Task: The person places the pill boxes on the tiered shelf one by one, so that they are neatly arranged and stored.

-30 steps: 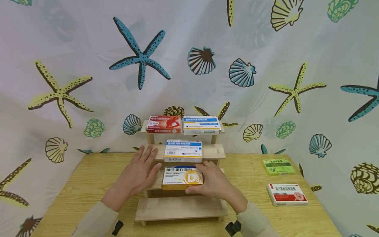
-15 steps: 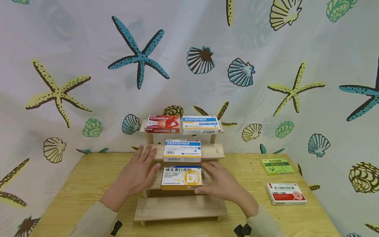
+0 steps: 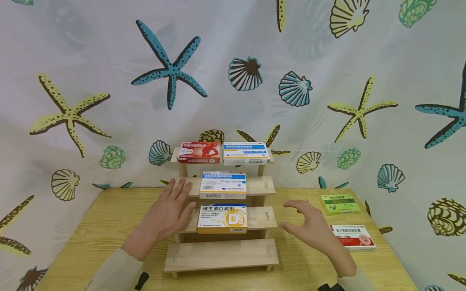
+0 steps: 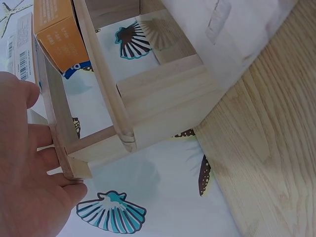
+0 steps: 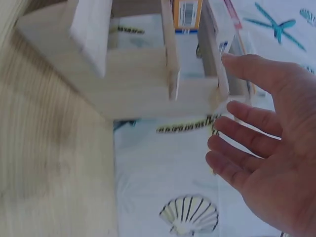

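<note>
A stepped wooden stand (image 3: 221, 254) holds medicine boxes on its upper tiers. The white and orange vitamin D3 box (image 3: 222, 218) lies on the tier above the lowest, with a blue and white medicine box (image 3: 223, 185) one tier higher. At the stand's left end, my left hand (image 3: 165, 218) touches the second-highest tier, its fingers fairly straight in the head view. To the right of the stand, my right hand (image 3: 313, 228) is held in the air, thumb and fingers spread apart with nothing between them. The right wrist view shows its palm (image 5: 291, 168) beside the stand's end.
On the top tier lie a red medicine box (image 3: 199, 152) and another blue and white box (image 3: 245, 153). A green-yellow box (image 3: 340, 203) and a white and red box (image 3: 354, 236) lie on the wooden table (image 3: 109, 226) at right. A patterned curtain (image 3: 225, 113) hangs behind.
My right hand has let go of the vitamin D3 box and moved right, off the stand. The box stays on its tier. My left hand keeps its place at the stand's left end.
</note>
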A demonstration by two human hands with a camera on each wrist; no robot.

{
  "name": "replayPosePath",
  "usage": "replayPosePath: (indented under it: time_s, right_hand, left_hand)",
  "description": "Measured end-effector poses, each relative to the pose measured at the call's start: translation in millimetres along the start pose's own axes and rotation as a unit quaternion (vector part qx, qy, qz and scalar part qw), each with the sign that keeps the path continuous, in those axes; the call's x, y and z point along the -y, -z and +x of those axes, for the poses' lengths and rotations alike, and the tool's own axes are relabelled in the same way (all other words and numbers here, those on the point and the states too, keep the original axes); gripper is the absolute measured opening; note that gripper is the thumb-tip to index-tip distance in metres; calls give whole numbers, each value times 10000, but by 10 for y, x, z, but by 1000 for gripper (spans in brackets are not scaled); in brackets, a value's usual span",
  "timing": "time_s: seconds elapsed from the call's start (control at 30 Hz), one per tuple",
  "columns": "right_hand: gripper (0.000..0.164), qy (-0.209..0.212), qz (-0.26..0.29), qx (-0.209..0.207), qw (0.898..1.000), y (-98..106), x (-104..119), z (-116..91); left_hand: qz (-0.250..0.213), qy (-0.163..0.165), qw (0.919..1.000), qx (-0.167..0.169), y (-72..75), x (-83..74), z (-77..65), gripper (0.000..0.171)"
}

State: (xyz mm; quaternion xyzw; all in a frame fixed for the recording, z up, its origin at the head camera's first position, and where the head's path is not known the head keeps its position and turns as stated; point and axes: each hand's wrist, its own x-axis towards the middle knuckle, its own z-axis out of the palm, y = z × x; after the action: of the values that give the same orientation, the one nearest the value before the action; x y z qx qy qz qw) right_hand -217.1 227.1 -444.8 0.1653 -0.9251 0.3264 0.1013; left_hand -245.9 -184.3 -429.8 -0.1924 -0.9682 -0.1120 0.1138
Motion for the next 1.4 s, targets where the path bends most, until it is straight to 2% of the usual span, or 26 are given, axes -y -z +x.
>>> replayPosePath:
  time_s: [0.27,0.37,0.6,0.83,1.1,1.2,1.4]
  right_hand:
    - [53,-539,22,-117,9985,226,-451,-245]
    - [57,-654,-60,-78,9978,333,-594,-330]
    - [66,-1256,-121,133,9919,531,-967,-579]
    - [70,-1542,-549,271,9861,628,-1373,-766]
    - [77,-1960,-399,409,9789,684,-1636,-839]
    - [80,-2014,-548,455,9769,689,-1736,-847]
    - [74,-1755,-751,316,9811,693,-1863,-862]
  left_hand:
    - [10,8,10000,-17,10,19,-7,69]
    - [-7,13,10000,-28,13,22,-10,69]
    - [9,13,10000,-9,11,17,-12,69]
    - [16,14,10000,-27,14,26,-23,68]
    - [19,16,10000,-29,15,38,-26,67]
    - [-7,6,10000,-22,10,30,-26,67]
    - [-59,-43,10000,-51,7,15,-23,65]
